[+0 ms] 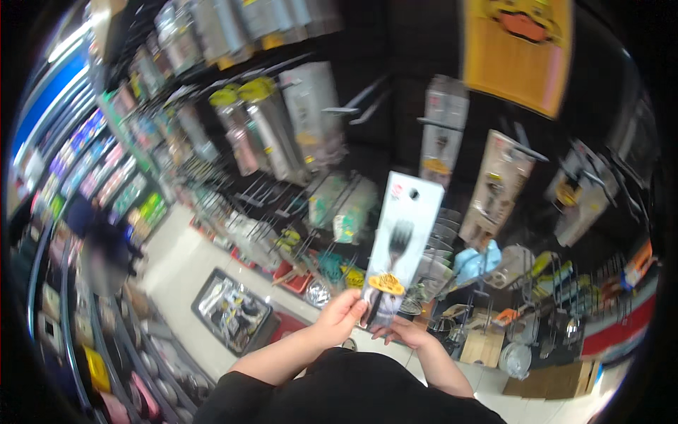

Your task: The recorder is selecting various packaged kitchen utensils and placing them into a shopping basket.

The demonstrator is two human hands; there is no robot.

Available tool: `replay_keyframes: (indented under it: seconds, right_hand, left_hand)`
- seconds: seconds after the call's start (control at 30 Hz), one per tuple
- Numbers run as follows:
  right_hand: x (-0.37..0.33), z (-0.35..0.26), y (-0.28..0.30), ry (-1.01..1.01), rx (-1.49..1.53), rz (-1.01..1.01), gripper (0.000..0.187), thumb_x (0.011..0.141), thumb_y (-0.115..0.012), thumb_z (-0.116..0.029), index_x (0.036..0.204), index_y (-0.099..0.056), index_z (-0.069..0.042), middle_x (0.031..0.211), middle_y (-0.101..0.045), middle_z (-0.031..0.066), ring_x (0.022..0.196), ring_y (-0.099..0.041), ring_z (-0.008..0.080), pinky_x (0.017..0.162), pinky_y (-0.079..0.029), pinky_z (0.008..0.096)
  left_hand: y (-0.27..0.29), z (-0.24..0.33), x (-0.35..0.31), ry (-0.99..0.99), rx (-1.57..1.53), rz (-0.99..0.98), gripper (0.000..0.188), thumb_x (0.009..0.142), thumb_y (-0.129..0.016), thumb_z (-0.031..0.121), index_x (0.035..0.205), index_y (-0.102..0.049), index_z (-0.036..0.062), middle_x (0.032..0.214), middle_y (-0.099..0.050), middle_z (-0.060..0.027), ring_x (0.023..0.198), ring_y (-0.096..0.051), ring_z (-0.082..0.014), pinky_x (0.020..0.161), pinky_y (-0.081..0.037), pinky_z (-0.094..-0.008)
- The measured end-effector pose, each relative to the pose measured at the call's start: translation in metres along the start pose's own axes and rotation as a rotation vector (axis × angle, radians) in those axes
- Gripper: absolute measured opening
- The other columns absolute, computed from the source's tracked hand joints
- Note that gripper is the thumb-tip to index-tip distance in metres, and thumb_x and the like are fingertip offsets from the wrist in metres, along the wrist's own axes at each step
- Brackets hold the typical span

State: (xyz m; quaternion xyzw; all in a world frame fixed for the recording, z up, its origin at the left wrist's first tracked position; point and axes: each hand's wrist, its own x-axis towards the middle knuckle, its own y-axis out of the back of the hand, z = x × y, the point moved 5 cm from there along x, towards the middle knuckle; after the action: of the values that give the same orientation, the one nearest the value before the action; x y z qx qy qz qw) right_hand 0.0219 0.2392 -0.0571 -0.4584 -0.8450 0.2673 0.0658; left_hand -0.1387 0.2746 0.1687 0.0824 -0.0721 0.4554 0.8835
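Observation:
In front of me stands a tall white card pack [415,212] with a dark fork-like utensil on it, tilted a little to the right. A yellow patch marks its lower half, and a round hang hole is at the top. My left hand [342,316] pinches its lower left edge, thumb in front. At the bottom end of the pack, my right hand [405,331] has its fingers bent against it; the fingertips are partly hidden.
Beyond the pack is a dark display wall with metal hooks [360,106] and hanging utensil packs [492,191]. A grey bin [233,311] of packaged goods stands on the floor at left. Shelves line the far left, where a person [106,247] stands. A cardboard box [547,381] lies lower right.

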Motion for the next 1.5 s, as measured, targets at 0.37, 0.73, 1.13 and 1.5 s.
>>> replay_keyframes:
  seconds: [0.37, 0.73, 1.13, 1.5]
  right_hand:
    - [0.126, -0.009, -0.166, -0.216, -0.104, -0.296, 0.044, 0.102, -0.033, -0.032, 0.133, -0.037, -0.001, 0.115, -0.058, 0.0177, 0.097, -0.064, 0.0249, 0.063, -0.05, 0.0261]
    - [0.307, 0.117, -0.292, -0.468, -0.278, -0.176, 0.02, 0.098, -0.045, -0.015, 0.113, -0.049, -0.002, 0.08, -0.061, 0.0064, 0.066, -0.059, 0.0132, 0.062, -0.048, 0.0244]
    - [0.435, 0.246, -0.337, -0.852, -0.323, -0.207, 0.014, 0.098, -0.048, -0.018, 0.102, -0.052, -0.005, 0.077, -0.062, 0.0039, 0.064, -0.059, 0.0088, 0.059, -0.048, 0.0201]
    - [0.517, 0.309, -0.293, -1.03, -0.32, -0.098, 0.01, 0.098, -0.049, -0.021, 0.098, -0.049, -0.011, 0.075, -0.06, 0.0031, 0.06, -0.057, 0.0107, 0.053, -0.051, 0.0242]
  left_hand:
    - [0.126, -0.119, -0.163, 0.31, -0.042, 0.613, 0.02, 0.098, -0.047, 0.017, 0.108, -0.055, 0.0018, 0.083, -0.058, -0.0039, 0.076, -0.054, -0.0105, 0.068, -0.045, -0.0267]
    - [0.299, -0.207, -0.3, 0.428, -0.657, 0.879, 0.019, 0.099, -0.045, 0.022, 0.096, -0.055, 0.0056, 0.084, -0.057, -0.0019, 0.074, -0.053, -0.0094, 0.061, -0.044, -0.0262]
    - [0.411, -0.319, -0.411, 0.743, -0.604, 0.871, 0.023, 0.095, -0.051, 0.025, 0.097, -0.055, 0.0032, 0.077, -0.057, -0.0027, 0.064, -0.053, -0.0113, 0.055, -0.044, -0.0259]
    - [0.454, -0.348, -0.429, 0.808, -0.301, 0.979, 0.02, 0.089, -0.053, 0.021, 0.095, -0.058, 0.0029, 0.074, -0.062, -0.008, 0.067, -0.061, -0.0159, 0.059, -0.05, -0.0308]
